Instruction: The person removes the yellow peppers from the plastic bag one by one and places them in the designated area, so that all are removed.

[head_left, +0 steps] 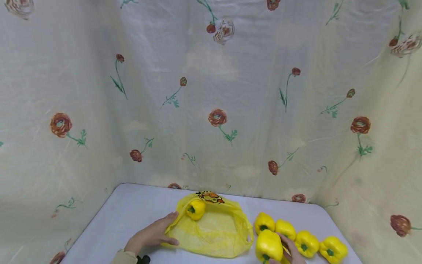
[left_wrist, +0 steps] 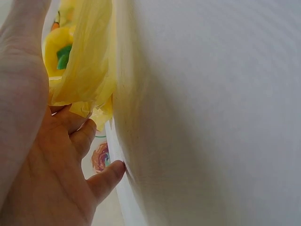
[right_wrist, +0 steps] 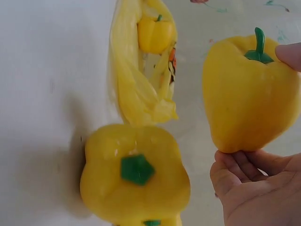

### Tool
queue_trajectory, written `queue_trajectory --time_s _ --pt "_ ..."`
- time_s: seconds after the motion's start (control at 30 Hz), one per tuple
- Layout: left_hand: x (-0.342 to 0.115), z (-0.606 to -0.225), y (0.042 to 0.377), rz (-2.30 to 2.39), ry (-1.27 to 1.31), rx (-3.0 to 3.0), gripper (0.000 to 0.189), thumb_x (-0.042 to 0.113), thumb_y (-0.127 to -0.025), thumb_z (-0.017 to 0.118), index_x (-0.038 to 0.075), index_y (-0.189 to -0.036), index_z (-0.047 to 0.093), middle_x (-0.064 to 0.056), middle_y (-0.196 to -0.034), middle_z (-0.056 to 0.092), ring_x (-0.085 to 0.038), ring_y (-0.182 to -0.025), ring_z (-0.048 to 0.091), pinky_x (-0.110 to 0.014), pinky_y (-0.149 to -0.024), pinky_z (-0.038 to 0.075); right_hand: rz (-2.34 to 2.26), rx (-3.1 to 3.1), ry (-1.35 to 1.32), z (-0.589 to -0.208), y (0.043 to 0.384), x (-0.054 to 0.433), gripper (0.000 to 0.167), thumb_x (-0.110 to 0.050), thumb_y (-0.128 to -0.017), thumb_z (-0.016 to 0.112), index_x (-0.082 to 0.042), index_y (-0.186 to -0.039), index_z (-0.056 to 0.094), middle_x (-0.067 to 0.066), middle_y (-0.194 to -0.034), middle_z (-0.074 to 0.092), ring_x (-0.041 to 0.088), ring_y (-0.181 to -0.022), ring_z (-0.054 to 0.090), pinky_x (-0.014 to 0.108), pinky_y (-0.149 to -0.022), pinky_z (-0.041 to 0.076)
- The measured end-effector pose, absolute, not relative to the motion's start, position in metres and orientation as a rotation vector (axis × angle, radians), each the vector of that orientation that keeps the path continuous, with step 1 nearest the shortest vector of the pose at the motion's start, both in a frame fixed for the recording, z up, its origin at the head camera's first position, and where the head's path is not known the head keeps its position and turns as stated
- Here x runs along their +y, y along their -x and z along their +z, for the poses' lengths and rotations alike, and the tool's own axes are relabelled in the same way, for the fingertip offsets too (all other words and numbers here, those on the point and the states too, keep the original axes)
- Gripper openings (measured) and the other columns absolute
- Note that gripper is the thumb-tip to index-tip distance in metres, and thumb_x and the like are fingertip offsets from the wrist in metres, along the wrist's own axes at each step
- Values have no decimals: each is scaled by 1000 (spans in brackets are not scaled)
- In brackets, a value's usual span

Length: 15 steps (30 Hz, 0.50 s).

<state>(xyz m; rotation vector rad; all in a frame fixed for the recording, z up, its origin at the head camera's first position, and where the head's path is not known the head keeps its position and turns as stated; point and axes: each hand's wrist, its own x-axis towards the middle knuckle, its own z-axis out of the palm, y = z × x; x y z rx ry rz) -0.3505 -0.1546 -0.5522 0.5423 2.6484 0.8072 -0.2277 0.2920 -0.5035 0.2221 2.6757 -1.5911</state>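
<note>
My right hand [head_left: 291, 251] pinches a yellow bell pepper [right_wrist: 251, 99] between thumb and fingertips, its green stem beside the thumb in the right wrist view. That pepper is raised above the others. A yellow plastic bag [head_left: 211, 240] lies on the table with its mouth spread toward me. Inside, near its left side, sits one yellow bell pepper [head_left: 196, 210]. My left hand [head_left: 153, 233] is at the bag's left edge, fingers extended and thumb apart. In the left wrist view the bag's edge [left_wrist: 87, 75] overlaps those fingertips.
Several more yellow bell peppers [head_left: 306, 243] stand in a slanting row right of the bag, close together. The white table [head_left: 132, 205] meets flower-patterned cloth walls [head_left: 197, 146] at the back and both sides. A dark printed picture [head_left: 211, 198] marks the bag's far edge.
</note>
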Motion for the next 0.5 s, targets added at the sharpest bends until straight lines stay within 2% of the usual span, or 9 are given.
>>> queue_trajectory --time_s 0.2,0.33,0.4,0.47,0.5 --pt "-155 -553 351 809 -543 2649 110 62 -71 72 8 -154 22 -13 -160 23 -36 -146 23 -58 -117 23 -1553 2722 -243 -510 229 316 101 -43 -74 81 1 -147 25 23 -148 32 42 -135 35 61 -109 35" --pt "-156 -555 351 804 -552 2658 110 63 -72 71 8 -154 22 -13 -160 23 -35 -146 24 -58 -117 23 -1551 2757 -225 -516 228 331 99 -36 -78 80 4 -147 21 25 -147 30 42 -133 35 61 -109 35" --pt "-156 -556 351 807 -546 2656 110 63 -72 71 8 -154 22 -13 -160 23 -35 -146 24 -58 -117 23 -1519 2833 -211 -520 227 338 96 -32 -78 80 6 -146 23 24 -144 33 35 -128 41 53 -107 42" --pt "-156 -556 351 809 -535 2652 110 63 -71 71 9 -154 22 -13 -160 23 -35 -146 23 -58 -117 23 -1500 2853 -223 -522 226 345 96 -31 -78 80 8 -145 23 26 -144 34 33 -127 42 48 -104 46" --pt "-156 -556 351 811 -531 2650 110 63 -71 71 9 -154 22 -13 -160 23 -35 -147 23 -59 -117 23 -1495 2844 -240 -523 226 351 96 -31 -78 80 8 -145 24 27 -144 34 25 -123 47 45 -103 48"
